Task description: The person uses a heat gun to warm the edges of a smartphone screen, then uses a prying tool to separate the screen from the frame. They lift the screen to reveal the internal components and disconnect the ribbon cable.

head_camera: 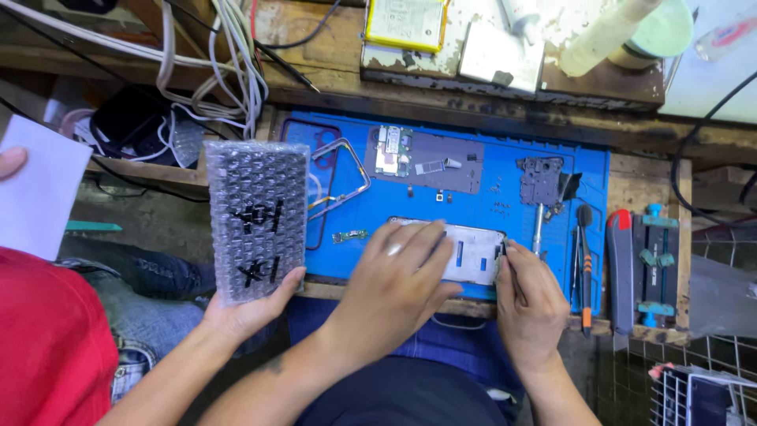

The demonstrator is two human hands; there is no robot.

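Observation:
A disassembled phone [475,256] lies face down at the front of a blue work mat [489,207]. My left hand [394,280] lies flat on its left half and holds it down. My right hand [530,304] pinches a thin dark tool [503,251] whose tip touches the phone's right edge. To the left, another person's hand [246,312] holds up a flat bubble-wrapped package [256,217] with black marks on it, over the mat's left edge.
On the mat lie a phone frame [341,177], a grey panel with a circuit board [430,162], small screws and a screwdriver [585,272]. A blue clamp jig [654,260] stands to the right, cables [229,71] at the back left. A person in red [47,347] sits on the left.

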